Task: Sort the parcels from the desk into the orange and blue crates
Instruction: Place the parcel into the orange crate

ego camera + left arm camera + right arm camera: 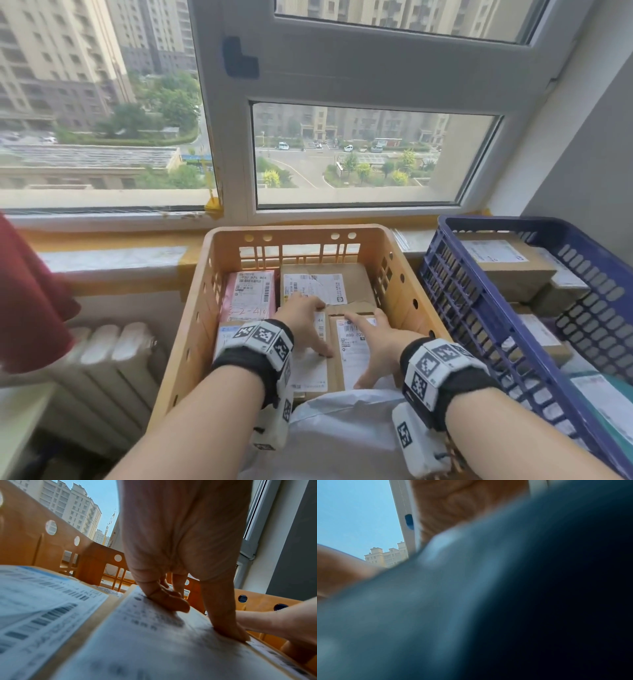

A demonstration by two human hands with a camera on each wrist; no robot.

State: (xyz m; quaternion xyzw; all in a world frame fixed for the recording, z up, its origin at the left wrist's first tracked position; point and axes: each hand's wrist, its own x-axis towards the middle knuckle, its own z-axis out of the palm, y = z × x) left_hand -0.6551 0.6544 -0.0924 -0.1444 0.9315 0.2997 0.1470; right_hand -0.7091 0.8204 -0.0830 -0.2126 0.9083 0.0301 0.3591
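The orange crate (294, 230) stands under the window and holds several labelled parcels. Among them are a pink bag (248, 294) and a brown box (356, 277) at the back. My left hand (306, 325) lies flat with straight fingers on a brown box's white label (310, 371). The left wrist view shows that left hand (180, 547) pressing down on the label (137, 635). My right hand (373, 346) rests spread on the neighbouring labelled box (351, 356). A white poly bag (342, 428) lies at the crate's near end and blocks most of the right wrist view. The blue crate (479, 308) at the right holds brown boxes.
A white radiator (113, 359) stands low on the left below the window sill (113, 257). A dark red cloth (27, 301) hangs at the far left. The window frame (342, 68) rises just behind both crates, and a grey wall (589, 154) closes off the right side.
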